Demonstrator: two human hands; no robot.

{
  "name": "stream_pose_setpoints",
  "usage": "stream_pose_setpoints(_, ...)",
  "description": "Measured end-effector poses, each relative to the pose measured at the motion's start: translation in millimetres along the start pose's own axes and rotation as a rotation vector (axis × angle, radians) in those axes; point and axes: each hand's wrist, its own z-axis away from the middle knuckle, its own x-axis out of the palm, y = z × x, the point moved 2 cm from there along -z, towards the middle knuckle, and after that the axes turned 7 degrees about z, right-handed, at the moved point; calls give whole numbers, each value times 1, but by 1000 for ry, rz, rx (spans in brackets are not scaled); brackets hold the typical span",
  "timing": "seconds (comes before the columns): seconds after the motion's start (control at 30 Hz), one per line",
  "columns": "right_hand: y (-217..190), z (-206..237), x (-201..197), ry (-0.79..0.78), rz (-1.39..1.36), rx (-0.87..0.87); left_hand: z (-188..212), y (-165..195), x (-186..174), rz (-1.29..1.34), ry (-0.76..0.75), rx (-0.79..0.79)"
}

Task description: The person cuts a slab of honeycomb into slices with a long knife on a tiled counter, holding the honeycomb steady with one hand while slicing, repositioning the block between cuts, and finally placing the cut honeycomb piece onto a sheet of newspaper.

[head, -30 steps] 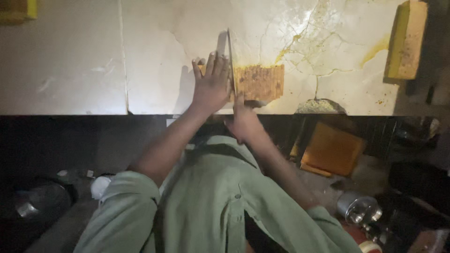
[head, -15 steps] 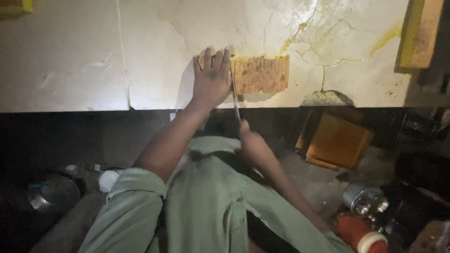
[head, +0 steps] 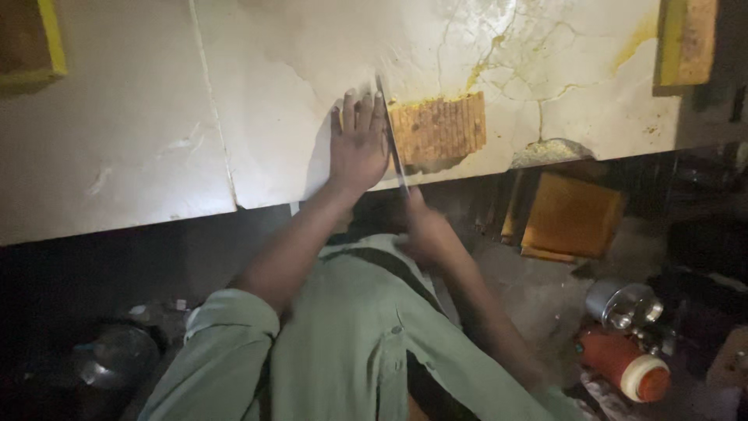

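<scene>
Two hands work at the edge of a cracked white slab (head: 156,148) in the head view. Left hand (head: 358,144) lies flat, fingers together, against a long knife (head: 392,140). Right hand (head: 425,230) is clamped on its handle. Ridged brown block (head: 438,127) sits just beside the blade.

Left hand (head: 358,144) lies flat on the white desk (head: 140,140), w/ fingers spread. Right hand (head: 427,230) holds a long knife (head: 392,140) beside a ridged brown slab (head: 438,129).
</scene>
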Motion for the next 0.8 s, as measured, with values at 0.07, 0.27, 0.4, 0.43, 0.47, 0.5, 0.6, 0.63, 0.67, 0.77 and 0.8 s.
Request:
stream_pose_setpoints(0.07,28,31,25,-88,-41,-17,1,-1,2,-23,-43,2)
stream_pose_setpoints(0.27,50,-44,68,50,95,-27,-2,-2,0,45,-104,-35)
stream_pose_setpoints(0.4,13,-87,16,194,23,-221,-4,-3,-7,13,-95,24)
stream_pose_setpoints(0.43,8,-94,8,230,-1,-250,-3,-3,-8,10,-105,29)
stream_pose_setpoints(0.47,-1,-92,-2,265,-24,-283,-3,-4,-9,3,-112,32)
stream_pose_setpoints(0.5,-8,-84,-10,288,-50,-311,-3,-5,-10,6,-80,32)
stream_pose_setpoints(0.6,-4,-38,-1,77,-38,-125,1,-7,-10,36,-62,-1)
stream_pose_setpoints(0.63,5,-19,10,13,-33,-78,1,-8,-9,51,-65,-5)
stream_pose_setpoints(0.67,19,2,22,-46,-32,-42,1,-9,-7,67,-74,-9)
stream_pose_setpoints(0.77,53,17,62,-109,-255,64,2,-9,-5,68,-53,11)
stream_pose_setpoints(0.8,60,9,73,-99,-454,149,1,-9,-5,92,-60,3)
